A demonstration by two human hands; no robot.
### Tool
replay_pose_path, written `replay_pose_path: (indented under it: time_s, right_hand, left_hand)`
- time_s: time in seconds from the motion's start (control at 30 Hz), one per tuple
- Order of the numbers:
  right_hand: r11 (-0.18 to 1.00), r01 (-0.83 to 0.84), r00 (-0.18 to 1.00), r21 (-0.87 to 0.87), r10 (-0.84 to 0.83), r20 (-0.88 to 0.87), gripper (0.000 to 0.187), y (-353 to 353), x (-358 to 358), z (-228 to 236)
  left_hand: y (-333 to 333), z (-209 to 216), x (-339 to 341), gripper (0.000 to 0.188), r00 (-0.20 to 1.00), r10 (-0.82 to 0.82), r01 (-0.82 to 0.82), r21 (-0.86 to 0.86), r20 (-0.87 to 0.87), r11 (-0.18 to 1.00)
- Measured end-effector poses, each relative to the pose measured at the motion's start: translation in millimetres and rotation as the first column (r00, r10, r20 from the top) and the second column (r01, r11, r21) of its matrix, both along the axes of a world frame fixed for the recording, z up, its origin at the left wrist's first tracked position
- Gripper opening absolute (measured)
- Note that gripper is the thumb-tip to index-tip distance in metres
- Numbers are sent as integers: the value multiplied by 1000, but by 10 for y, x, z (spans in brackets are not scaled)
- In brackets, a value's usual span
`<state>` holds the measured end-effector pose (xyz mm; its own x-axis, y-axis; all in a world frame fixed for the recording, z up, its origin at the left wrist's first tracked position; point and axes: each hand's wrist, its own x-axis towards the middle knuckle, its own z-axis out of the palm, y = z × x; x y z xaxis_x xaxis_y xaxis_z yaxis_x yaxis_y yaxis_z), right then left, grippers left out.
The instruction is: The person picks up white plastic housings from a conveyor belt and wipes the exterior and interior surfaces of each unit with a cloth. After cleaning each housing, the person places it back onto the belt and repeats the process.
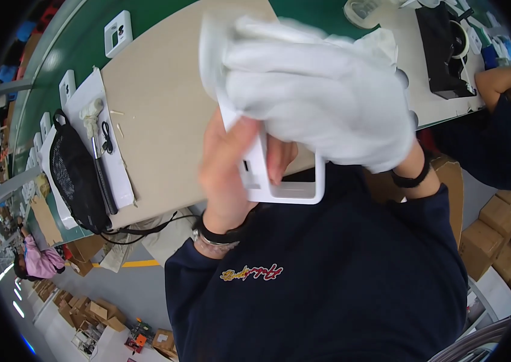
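Note:
A white plastic housing [294,192] with a rectangular opening is held up in front of my chest, tilted. My bare left hand [225,175] is closed on its side, thumb over the face and fingertips showing through the opening. On my right hand [328,96] is a white glove, blurred by motion. Its fingers lie close together over the upper part of the housing and hide most of it. Where the gloved fingertips end is hard to make out.
On the beige tabletop [159,90] at left lie a white sheet [124,184], a black mesh pouch [77,175] and a black-handled tool [103,175] with a cloth-wrapped head. More white housings [124,45] line the green surface. At right are a black box [436,57] and a co-worker's arm [497,84].

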<state>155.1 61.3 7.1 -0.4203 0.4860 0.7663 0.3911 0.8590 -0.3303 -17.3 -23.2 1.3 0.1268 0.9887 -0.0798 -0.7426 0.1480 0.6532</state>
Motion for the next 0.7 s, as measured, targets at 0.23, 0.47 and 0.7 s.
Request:
replay_pose_path:
  time_s: [0.23, 0.47, 0.7]
  right_hand:
    - [910, -407, 881, -76, 414, 231, 20, -99, -459, 103]
    - [921, -313, 948, -231, 318, -17, 15, 41, -339, 96]
    - [829, -212, 637, -517, -284, -716, 11, 88, 226, 233]
  left_hand:
    - [264, 227, 121, 31, 947, 250, -81, -600, 203, 796]
    - [403, 144, 118, 23, 961, 209, -49, -636, 179, 770]
    - [1687, 133, -803, 41, -89, 575, -342, 567, -813, 749]
